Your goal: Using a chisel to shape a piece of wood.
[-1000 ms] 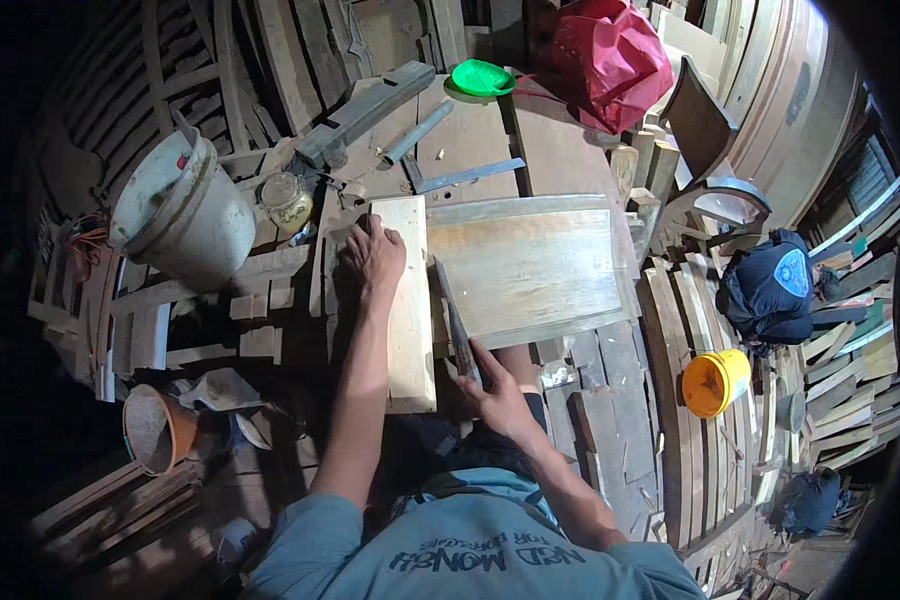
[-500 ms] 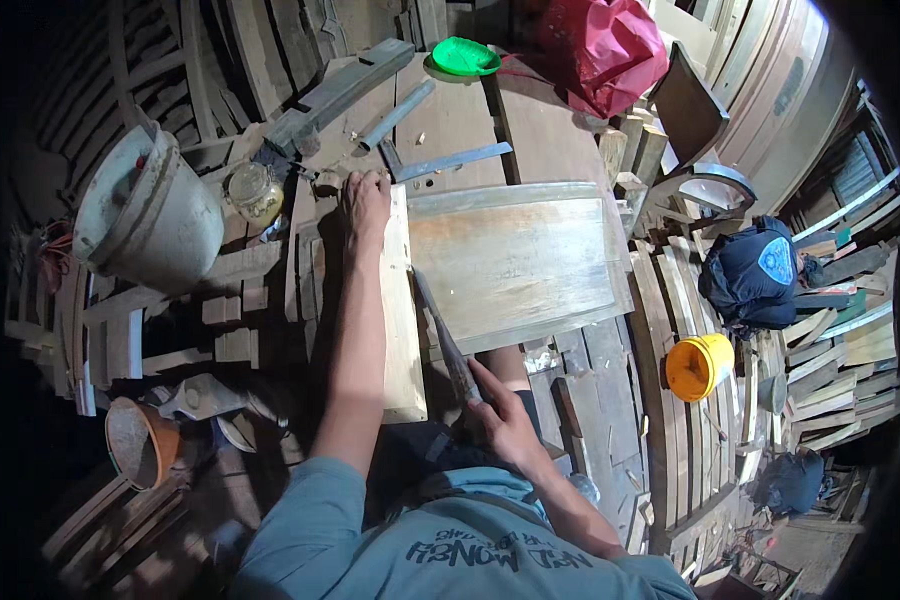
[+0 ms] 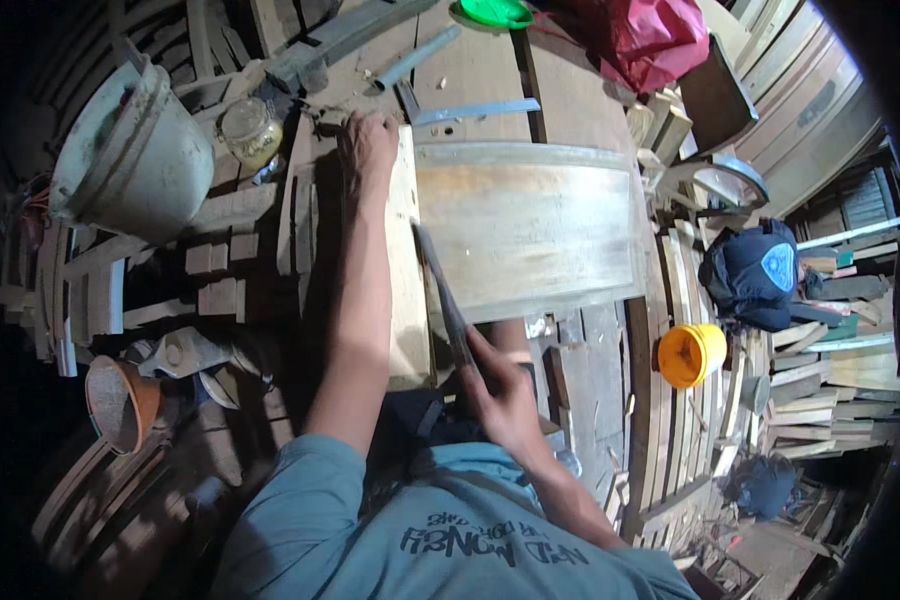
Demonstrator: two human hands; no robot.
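A pale wooden plank [image 3: 406, 250] lies lengthwise in front of me, one end toward my body. My left hand [image 3: 368, 145] is closed over its far end, with the knuckles up. In my right hand [image 3: 502, 385], low and right of the plank, is a long dark narrow tool [image 3: 440, 275]. Its far tip meets the plank's right edge around mid-length. Whether it is a saw, a file or another blade I cannot tell, as it shows nearly edge-on. A framed flat wooden panel [image 3: 530, 230] lies just right of the plank.
Beyond the plank lie a flat metal strip [image 3: 478, 111], a grey tube [image 3: 418, 57] and a green dish [image 3: 496, 12]. At left stand a large whitish bucket [image 3: 145, 160], a glass jar [image 3: 251, 133] and an orange pot [image 3: 140, 405]. A yellow bucket [image 3: 708, 352] and a dark bag [image 3: 750, 272] are at right.
The whole view has shifted, so most things sit higher in the picture. Both hands keep their grips, and the tool's tip stays at about the same spot on the plank's edge.
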